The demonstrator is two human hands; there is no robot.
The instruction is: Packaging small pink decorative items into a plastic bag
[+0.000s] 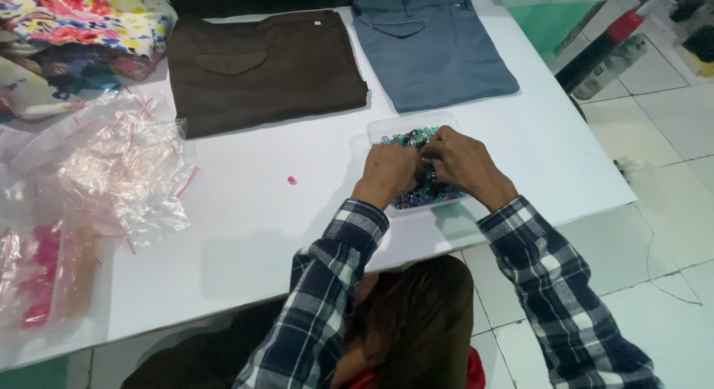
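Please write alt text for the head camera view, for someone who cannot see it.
Both hands, left hand and right hand, meet over a clear tray of small coloured beads on a white table. Folded brown trousers and blue-grey trousers lie beyond, clear zip bags to the left, one pink bead loose.
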